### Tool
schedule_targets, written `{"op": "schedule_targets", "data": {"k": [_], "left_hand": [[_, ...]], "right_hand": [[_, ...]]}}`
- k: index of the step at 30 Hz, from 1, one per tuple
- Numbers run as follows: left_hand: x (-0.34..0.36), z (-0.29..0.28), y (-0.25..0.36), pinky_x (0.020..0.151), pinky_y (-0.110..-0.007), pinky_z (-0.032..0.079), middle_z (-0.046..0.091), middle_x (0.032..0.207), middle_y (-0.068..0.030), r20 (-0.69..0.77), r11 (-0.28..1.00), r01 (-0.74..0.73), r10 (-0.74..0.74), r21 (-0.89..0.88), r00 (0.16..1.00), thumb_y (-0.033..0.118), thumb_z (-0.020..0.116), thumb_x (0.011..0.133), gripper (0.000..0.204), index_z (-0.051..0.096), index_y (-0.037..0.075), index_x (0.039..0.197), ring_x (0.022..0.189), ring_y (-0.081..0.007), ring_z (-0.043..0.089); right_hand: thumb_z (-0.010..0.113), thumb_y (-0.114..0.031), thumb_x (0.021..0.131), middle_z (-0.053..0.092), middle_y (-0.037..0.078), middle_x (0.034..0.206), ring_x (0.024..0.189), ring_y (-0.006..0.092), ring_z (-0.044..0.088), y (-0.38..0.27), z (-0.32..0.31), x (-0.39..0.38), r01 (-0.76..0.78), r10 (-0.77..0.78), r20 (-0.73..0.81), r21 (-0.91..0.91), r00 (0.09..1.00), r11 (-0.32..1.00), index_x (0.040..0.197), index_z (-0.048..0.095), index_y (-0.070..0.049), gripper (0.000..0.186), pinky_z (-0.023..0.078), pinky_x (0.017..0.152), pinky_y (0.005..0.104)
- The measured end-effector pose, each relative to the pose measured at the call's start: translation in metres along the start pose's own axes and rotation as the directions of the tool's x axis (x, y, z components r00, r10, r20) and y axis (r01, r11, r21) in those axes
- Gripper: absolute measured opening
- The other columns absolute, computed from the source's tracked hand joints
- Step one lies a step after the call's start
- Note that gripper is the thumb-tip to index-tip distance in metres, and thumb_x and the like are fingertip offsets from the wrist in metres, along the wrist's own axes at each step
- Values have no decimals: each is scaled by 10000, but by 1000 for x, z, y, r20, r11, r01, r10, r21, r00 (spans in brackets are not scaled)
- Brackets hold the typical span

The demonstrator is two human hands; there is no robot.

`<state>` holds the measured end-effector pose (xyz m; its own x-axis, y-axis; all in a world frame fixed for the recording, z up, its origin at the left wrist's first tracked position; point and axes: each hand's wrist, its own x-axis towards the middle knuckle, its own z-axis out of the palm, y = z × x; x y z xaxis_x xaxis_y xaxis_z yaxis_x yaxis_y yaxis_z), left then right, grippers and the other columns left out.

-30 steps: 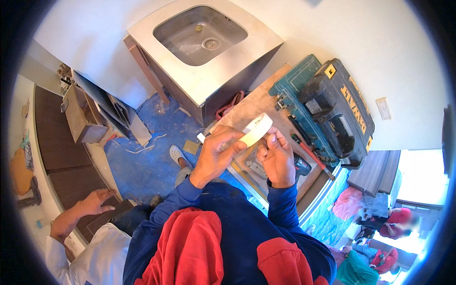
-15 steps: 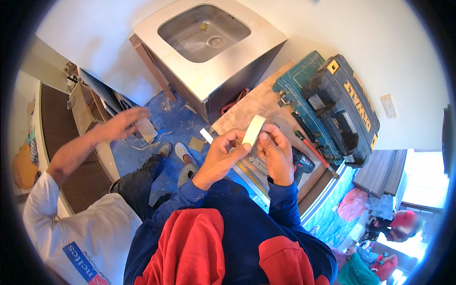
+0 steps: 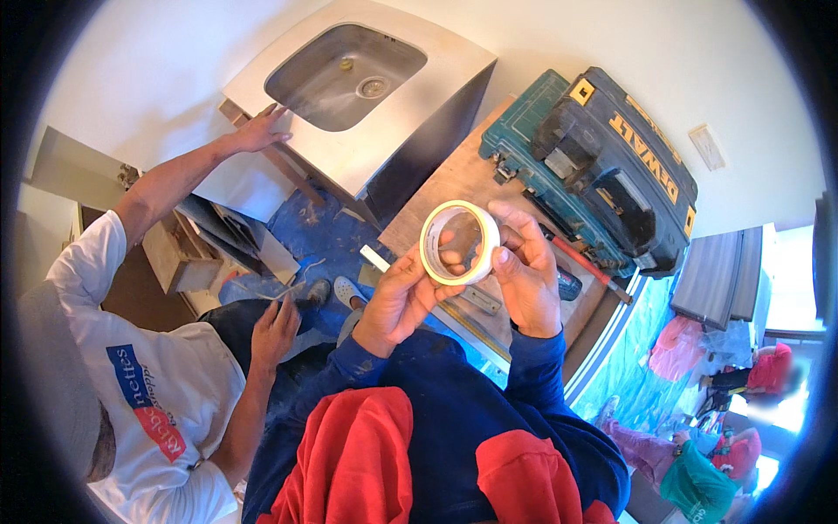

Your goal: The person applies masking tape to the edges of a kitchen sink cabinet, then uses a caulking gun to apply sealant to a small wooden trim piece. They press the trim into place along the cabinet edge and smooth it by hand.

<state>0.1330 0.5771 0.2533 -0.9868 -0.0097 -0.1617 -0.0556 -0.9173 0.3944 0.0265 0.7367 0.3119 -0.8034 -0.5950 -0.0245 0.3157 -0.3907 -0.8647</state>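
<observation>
A roll of pale yellow masking tape (image 3: pixel 494 247) is held up in front of me, its open ring facing me. My left hand (image 3: pixel 400 293) grips its lower left side, with fingertips showing through the hole. My right hand (image 3: pixel 528 278) has its thumb and fingers on the right side of the roll. Below the roll is a wooden board (image 3: pixel 428 210) on which a metal piece (image 3: pixel 479 300) and a dark power drill (image 3: pixel 567 284) lie, the drill partly hidden by my right hand.
Ahead is a pale countertop (image 3: pixel 384 148) with a steel sink (image 3: pixel 319 96). A co-worker's hand (image 3: pixel 262 129) rests on its left edge. At the right stand a teal tool case (image 3: pixel 515 131), a black tool case (image 3: pixel 602 166) and a red-handled tool (image 3: pixel 580 258). Blue sheeting (image 3: pixel 323 231) covers the floor. Other people are far right.
The tape roll has turned from edge-on to showing its open ring. The co-worker's raised arm has moved onto the countertop edge, and their other hand has come into view.
</observation>
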Motion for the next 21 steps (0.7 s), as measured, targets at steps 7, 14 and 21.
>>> {"op": "schedule_targets", "data": {"k": [7, 14, 21], "left_hand": [[-1, 16, 2, 1012, -368, 447, 635, 1286, -134, 163, 167, -319, 595, 933, 787, 284, 628, 1025, 361, 643, 17, 1267, 1175, -257, 597], [-7, 26, -6, 893, -323, 485, 721, 989, -92, 1, 318, -167, 464, 933, 886, 175, 727, 954, 220, 710, 7, 1095, 953, -186, 659], [-14, 13, -13, 660, -213, 423, 647, 799, 25, -107, 559, -186, 449, 808, 887, 245, 735, 987, 239, 675, 38, 883, 720, -42, 542]], "right_hand": [[638, -151, 1026, 675, 118, 1244, 1071, 173, 696, 5, -8, 5, -99, 95, -135, -21, 986, 995, 1412, 554, -25, 414, 620, 838, 285], [645, -129, 1013, 697, 76, 1165, 1054, 149, 679, 14, -8, 4, -140, 142, -128, 19, 982, 990, 1377, 594, -28, 382, 587, 886, 330], [692, -109, 980, 677, 24, 1005, 878, 80, 622, 43, 3, -1, -141, 121, -187, -97, 975, 985, 1306, 645, -18, 342, 517, 787, 239]]}}
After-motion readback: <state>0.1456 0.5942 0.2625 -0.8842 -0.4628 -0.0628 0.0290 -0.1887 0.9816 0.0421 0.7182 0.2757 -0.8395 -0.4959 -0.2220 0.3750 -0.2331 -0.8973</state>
